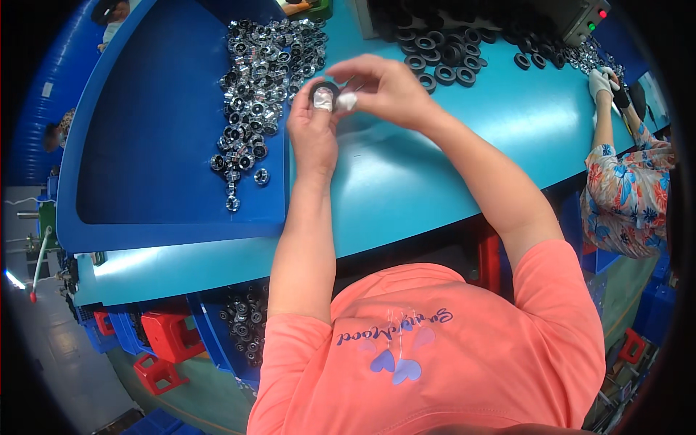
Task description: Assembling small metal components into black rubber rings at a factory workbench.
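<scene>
My left hand is closed around a small black ring-shaped wheel, its white-wrapped thumb lying over the face. Close on the right, my right hand curves toward the wheel, with a white wrap on the thumb and the fingers bent. What lies between those fingers is too small and hidden to make out. Beside my left hand, shiny clear-and-black wheel hubs are heaped in a large blue tray. Beyond my right hand, several black rubber rings lie on the blue-green table.
A grey machine box with lit lamps stands at the far right. There a co-worker's white-gloved hand works near more hubs. Under the table are a bin of dark wheels and red stools.
</scene>
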### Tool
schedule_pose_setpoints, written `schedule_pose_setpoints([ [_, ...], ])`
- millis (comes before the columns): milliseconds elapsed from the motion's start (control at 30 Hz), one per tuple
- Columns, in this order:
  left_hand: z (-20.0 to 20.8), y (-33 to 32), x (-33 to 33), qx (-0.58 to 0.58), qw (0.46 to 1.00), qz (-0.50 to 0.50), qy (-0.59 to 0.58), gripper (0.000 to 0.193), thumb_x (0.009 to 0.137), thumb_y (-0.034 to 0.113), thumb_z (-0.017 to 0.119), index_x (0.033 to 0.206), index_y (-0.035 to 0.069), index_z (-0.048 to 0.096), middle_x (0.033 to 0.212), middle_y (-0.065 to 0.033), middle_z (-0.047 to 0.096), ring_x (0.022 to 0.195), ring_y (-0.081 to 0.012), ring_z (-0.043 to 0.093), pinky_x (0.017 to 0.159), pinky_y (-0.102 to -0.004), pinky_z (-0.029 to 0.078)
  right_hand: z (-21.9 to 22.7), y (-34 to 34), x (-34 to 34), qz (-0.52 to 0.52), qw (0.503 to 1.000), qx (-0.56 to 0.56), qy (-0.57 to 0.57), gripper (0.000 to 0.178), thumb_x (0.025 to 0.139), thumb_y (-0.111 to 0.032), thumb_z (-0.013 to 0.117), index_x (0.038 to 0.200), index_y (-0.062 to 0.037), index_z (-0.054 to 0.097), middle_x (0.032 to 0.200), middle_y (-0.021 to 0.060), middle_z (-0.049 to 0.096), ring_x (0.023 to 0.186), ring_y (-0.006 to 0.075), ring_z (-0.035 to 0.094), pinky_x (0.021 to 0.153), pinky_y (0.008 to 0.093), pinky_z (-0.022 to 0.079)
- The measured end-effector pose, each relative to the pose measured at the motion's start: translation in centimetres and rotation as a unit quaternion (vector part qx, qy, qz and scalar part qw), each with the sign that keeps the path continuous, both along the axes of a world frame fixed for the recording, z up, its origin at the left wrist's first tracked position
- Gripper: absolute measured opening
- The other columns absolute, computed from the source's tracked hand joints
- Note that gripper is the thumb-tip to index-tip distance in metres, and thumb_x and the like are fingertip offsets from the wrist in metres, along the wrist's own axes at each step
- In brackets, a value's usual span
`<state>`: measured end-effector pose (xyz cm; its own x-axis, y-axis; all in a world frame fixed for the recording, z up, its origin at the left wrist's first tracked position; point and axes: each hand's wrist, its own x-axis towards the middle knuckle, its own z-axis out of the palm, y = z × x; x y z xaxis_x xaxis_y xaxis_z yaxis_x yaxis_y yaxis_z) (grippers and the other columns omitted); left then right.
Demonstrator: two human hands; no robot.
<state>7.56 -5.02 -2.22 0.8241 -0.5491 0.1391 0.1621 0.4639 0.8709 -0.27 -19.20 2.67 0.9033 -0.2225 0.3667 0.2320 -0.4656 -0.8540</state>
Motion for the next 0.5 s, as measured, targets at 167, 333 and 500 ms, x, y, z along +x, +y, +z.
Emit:
schedule_pose_setpoints([
  [167, 0.6, 0.3, -0.6, -0.001, 1.000, -0.019, -0.011, 0.030, 0.102, 0.010, 0.056, 0.129, -0.001, 0.056, 0.109, -0.0110, 0.066, 0.088, -0.0185, 0.068, 0.075, -0.0362, 0.061, -0.4, -1.2, 0.2, 0.051, 0.985, 0.104, 0.128, 0.042, 0.090, -0.023, 0.070, 0.128, -0.0059, 0.067, 0.120, 0.0093, 0.070, 0.103, 0.0158, 0.066, 0.092, 0.0304, 0.051],
  [333, 0.9, 0.4, -0.7, 0.035, 0.999, 0.011, -0.024, 0.029, 0.100, 0.007, 0.058, 0.127, -0.001, 0.060, 0.105, -0.0102, 0.068, 0.082, -0.0188, 0.069, 0.071, -0.0352, 0.062, -1.0, -0.3, 0.4, 0.081, 0.984, 0.117, 0.104, 0.037, 0.090, -0.018, 0.069, 0.126, -0.0052, 0.069, 0.118, 0.0075, 0.069, 0.105, 0.0160, 0.063, 0.092, 0.0301, 0.049],
  [500, 0.7, 0.3, -0.7, 0.085, 0.990, 0.103, -0.054, 0.026, 0.100, 0.007, 0.057, 0.124, -0.001, 0.064, 0.100, -0.0098, 0.069, 0.078, -0.0171, 0.069, 0.069, -0.0323, 0.062, -1.1, 1.2, 0.4, 0.045, 0.998, 0.023, 0.028, 0.029, 0.088, -0.017, 0.070, 0.115, -0.0063, 0.074, 0.114, 0.0122, 0.069, 0.107, 0.0227, 0.064, 0.090, 0.0342, 0.052],
])
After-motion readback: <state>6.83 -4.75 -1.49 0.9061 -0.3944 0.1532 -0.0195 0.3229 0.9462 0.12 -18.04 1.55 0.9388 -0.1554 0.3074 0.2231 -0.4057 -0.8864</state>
